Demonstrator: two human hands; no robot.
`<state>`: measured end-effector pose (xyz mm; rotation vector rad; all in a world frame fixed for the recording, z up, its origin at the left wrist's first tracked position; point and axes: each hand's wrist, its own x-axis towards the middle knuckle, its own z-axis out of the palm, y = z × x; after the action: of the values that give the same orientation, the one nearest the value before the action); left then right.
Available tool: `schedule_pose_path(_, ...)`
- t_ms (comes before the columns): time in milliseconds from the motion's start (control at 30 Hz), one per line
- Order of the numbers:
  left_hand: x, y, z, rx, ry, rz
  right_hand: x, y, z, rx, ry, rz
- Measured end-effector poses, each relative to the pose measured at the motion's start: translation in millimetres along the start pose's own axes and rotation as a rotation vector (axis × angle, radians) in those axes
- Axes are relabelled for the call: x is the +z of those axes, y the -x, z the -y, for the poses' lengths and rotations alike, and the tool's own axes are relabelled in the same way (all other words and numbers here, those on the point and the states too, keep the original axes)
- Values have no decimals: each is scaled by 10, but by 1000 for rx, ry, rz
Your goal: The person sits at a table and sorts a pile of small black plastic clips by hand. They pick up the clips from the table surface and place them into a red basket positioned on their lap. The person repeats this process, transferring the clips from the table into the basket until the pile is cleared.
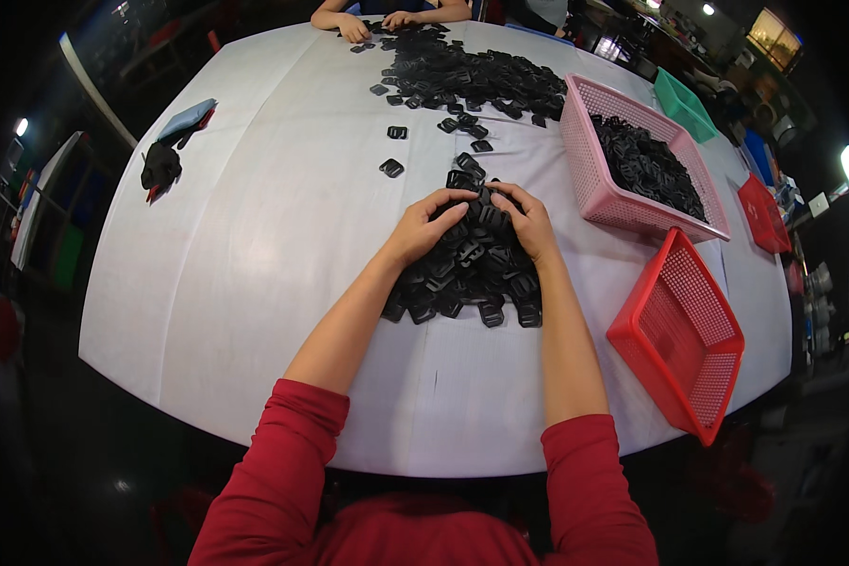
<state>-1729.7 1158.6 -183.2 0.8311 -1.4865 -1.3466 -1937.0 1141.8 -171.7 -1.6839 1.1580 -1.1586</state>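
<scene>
A heap of black plastic strap buckles (462, 274) lies on the white table in front of me. Over its far side my left hand (432, 224) curls its thumb and fingers at a black buckle (484, 195). My right hand (530, 224) meets it from the other side, fingers bent around the same spot. Both sets of fingertips are close together, and the buckles partly hide them. My forearms in red sleeves flank the heap. Just beyond my hands, a few loose buckles (391, 168) lie flat on the tabletop.
A larger pile of black buckles (481, 75) spreads across the far table, where another person's hands (377, 24) rest. At right stand a pink basket (594, 189) holding buckles, a tilted red basket (632, 325) and a green basket (686, 108). Dark cloth (160, 165) lies far left.
</scene>
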Motion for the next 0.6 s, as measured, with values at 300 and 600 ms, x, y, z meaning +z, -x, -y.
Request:
schedule_pose_path(300,-151,387,-271,-70,-159,148,-259,192,359,25,303,203)
schedule_pose_path(600,-547,237,-91,51,54,-317,-230,-1133,72,-29,603,89)
